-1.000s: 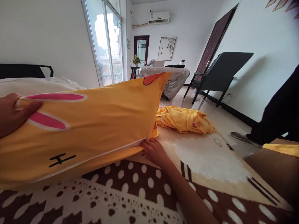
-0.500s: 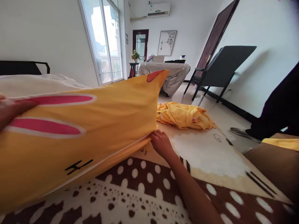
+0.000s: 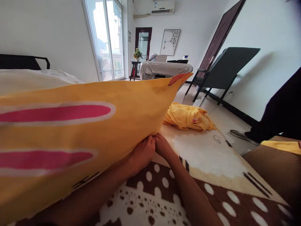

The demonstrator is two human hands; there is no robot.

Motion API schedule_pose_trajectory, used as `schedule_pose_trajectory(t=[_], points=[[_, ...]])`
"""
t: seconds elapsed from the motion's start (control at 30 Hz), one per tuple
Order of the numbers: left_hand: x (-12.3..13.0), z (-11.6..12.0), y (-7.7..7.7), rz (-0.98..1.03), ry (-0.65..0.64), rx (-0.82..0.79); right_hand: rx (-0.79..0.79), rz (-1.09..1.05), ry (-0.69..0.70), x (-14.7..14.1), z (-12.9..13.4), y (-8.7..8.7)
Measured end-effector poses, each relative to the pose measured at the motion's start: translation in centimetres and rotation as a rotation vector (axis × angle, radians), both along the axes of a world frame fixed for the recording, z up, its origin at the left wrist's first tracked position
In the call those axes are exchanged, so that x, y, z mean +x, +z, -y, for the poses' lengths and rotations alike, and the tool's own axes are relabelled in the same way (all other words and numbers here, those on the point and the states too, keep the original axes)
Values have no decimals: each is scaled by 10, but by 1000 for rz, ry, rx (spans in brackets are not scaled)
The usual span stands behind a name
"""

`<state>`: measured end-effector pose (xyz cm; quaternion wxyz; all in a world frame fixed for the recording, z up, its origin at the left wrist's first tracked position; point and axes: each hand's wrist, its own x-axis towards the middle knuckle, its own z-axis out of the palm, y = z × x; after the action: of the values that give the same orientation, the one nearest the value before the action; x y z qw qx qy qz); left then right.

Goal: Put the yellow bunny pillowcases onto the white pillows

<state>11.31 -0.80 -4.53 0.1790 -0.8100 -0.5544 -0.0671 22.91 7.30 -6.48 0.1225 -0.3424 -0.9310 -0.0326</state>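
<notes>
A large yellow cloth (image 3: 136, 106) with long pink shapes fills the left and centre, its far corner pointing up to the right. My left hand (image 3: 144, 153) is closed on its lower edge, the forearm passing in front of the cloth's lower part. Right beside it, my right hand (image 3: 162, 145) pinches the same edge, the two hands touching. The fingertips are partly tucked behind the fabric. Beyond my hands a crumpled yellow bundle (image 3: 189, 116) lies on the patterned blanket (image 3: 209, 153).
At the right edge are a brown box (image 3: 270, 166) with a yellow strip on top and a person's dark trouser leg (image 3: 279, 110) and shoe. A dark chair (image 3: 230, 67) stands behind. A covered table (image 3: 164, 69) is at the back, and white fabric (image 3: 37, 77) at left.
My left hand has moved from the cloth's left side to its lower edge beside my right hand. The cloth's far corner has shifted right, and its pink shapes look larger.
</notes>
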Motion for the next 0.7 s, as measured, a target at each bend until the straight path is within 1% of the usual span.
schedule_pose_trajectory(t=[0.03, 0.1, 0.23, 0.4, 0.5, 0.6, 0.7], points=[[2, -6, -5, 4, 5, 6, 0, -7, 2, 1, -1, 1], [-1, -12, -7, 4, -4, 7, 2, -14, -5, 2, -2, 1], [-15, -20, 0, -3, -44, -34, 12, 11, -49, 2, -2, 0], [-31, -45, 10, -58, -139, -136, 33, 60, -90, 4, -1, 3], [-39, -53, 15, -90, -185, -172, 55, 74, -110, 2, 0, 7], [-42, -57, 16, -113, -232, -193, 69, 86, -105, 2, 1, 10], [-36, -64, 13, -87, -269, -192, 81, 84, -89, 3, 0, 11]])
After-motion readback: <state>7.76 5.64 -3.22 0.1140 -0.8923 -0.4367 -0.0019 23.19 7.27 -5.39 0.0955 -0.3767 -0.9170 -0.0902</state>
